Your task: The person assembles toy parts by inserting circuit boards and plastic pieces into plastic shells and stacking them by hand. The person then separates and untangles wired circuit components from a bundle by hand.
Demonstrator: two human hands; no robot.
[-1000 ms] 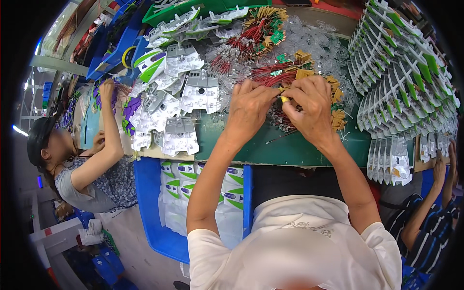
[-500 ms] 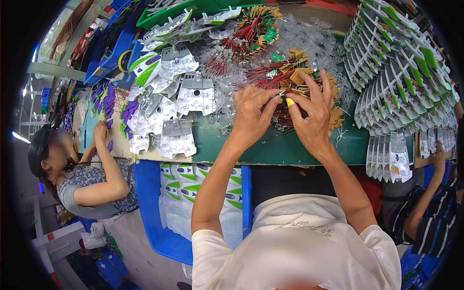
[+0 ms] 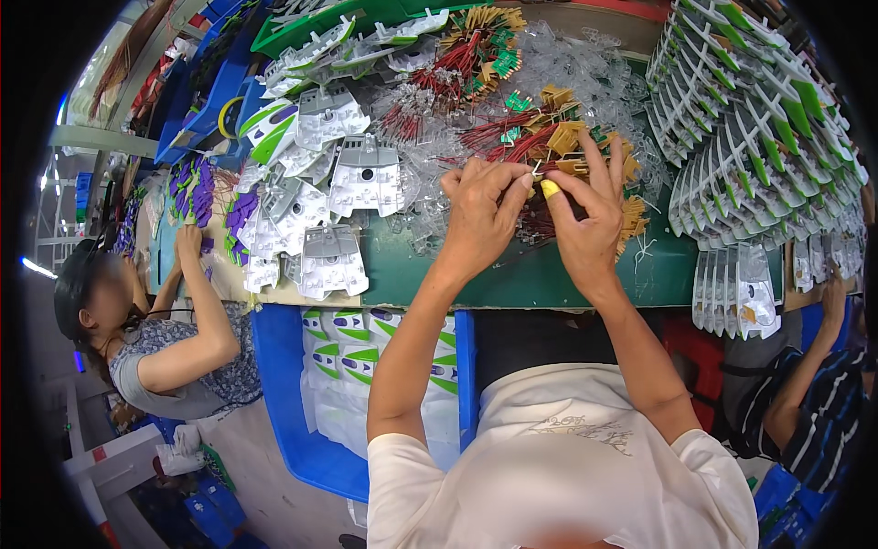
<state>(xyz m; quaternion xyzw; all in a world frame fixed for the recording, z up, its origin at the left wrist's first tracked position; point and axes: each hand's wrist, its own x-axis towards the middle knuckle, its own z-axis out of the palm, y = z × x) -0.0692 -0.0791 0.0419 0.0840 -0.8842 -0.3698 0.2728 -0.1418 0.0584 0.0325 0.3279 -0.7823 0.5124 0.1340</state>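
Note:
My left hand (image 3: 485, 206) and my right hand (image 3: 590, 215) meet over the green table top. Both are closed in a pinch, thumb against index finger, with a thin white tie (image 3: 536, 171) between the fingertips. Dark red wires show right beside the tie, partly hidden by my fingers. A yellow cover sits on a fingertip of my right hand, whose other fingers stand raised. Behind the hands lies a heap of red wires (image 3: 498, 134) with tan strips (image 3: 565, 137) and small green circuit boards (image 3: 519, 101). Loose white ties (image 3: 646, 247) lie right of my right hand.
White and grey plastic shells (image 3: 366, 178) pile up at the left. Clear plastic parts (image 3: 572, 59) spread behind. Tall stacks of white-green shells (image 3: 750, 119) stand at the right. A blue bin (image 3: 311, 467) is below the table edge. Co-workers sit left (image 3: 174, 357) and right (image 3: 823, 393).
My hands stay joined at nearly the same spot, the fingertips shifting slightly. The whole view has moved a little. The co-worker's hand at the left has shifted slightly.

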